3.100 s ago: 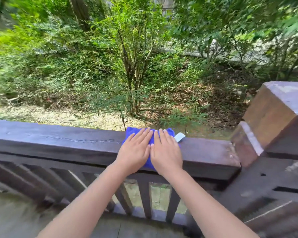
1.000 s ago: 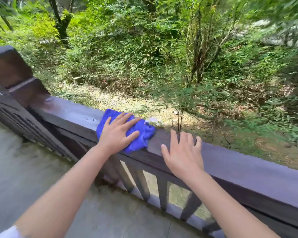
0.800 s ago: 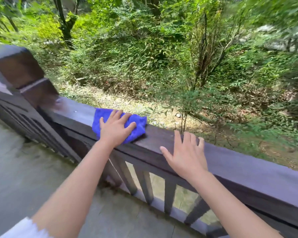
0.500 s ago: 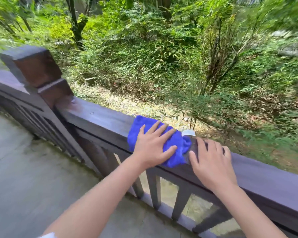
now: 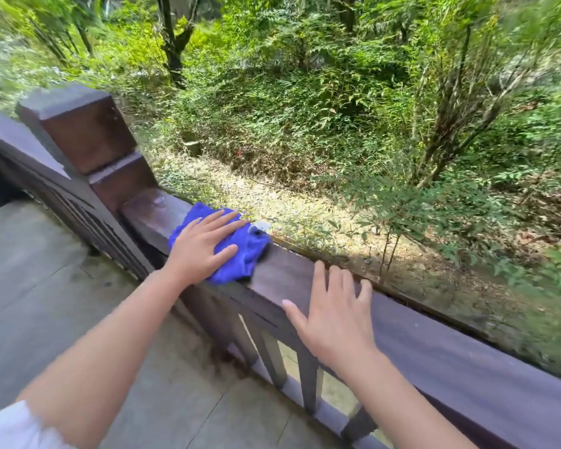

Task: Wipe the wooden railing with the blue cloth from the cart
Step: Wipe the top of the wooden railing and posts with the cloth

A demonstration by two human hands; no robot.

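Note:
The dark brown wooden railing [image 5: 441,348] runs from a square post at the left down to the lower right. A blue cloth [image 5: 251,251] with a small white tag lies on the rail's top near the post. My left hand [image 5: 201,247] presses flat on the cloth with fingers spread, covering most of it. My right hand [image 5: 332,315] rests flat on the bare rail top to the right of the cloth, holding nothing, with a gap between it and the cloth.
A thick square post [image 5: 85,137] ends this rail section at the left, and another rail section continues beyond it. Vertical balusters [image 5: 308,377] stand under the rail. Grey paved floor [image 5: 46,286] lies on my side. Shrubs and trees [image 5: 337,108] fill the slope beyond.
My left hand has slid the cloth left along the rail toward the post, away from my right hand, which stays planted on the rail. The view has swung to the left.

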